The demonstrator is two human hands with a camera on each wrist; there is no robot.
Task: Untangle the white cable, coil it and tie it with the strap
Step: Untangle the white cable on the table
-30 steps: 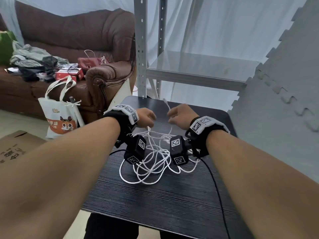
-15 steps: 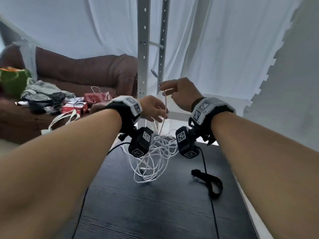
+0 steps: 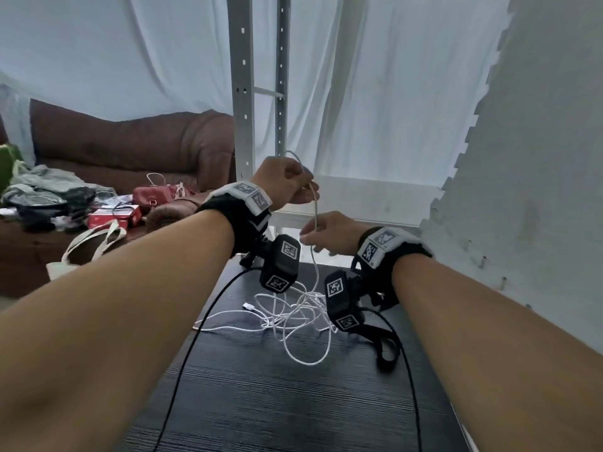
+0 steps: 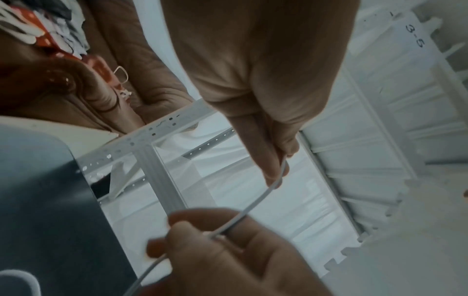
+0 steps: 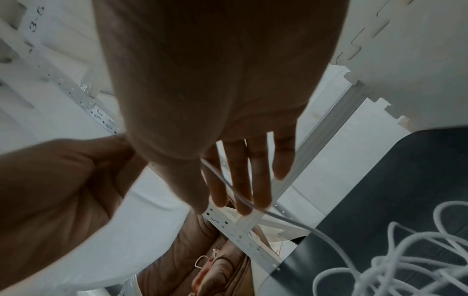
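The white cable [image 3: 293, 316] lies in a loose tangle on the black table [image 3: 293, 402], one plug [image 3: 249, 306] sticking out to the left. One strand rises from the pile to both hands. My left hand [image 3: 305, 187] is raised and pinches the strand's upper part; the left wrist view shows the left hand [image 4: 277, 166] with its fingertips closed on it. A little lower, my right hand [image 3: 310, 234] holds the same strand, which in the right wrist view runs under the thumb and across the fingers [image 5: 240, 192]. The black strap [image 3: 386, 349] lies on the table right of the tangle.
A grey metal shelf upright [image 3: 241, 93] and shelf board stand just behind the table. A grey foam panel [image 3: 522, 158] walls the right side. A brown sofa [image 3: 130, 148] with clutter and a tote bag [image 3: 88, 246] are at the left. Black camera leads [image 3: 195, 337] cross the table.
The hands rose from the table. Half a second ago the right hand was the higher one; now the left is above and the right below on the strand. The tangle has spread on the table.
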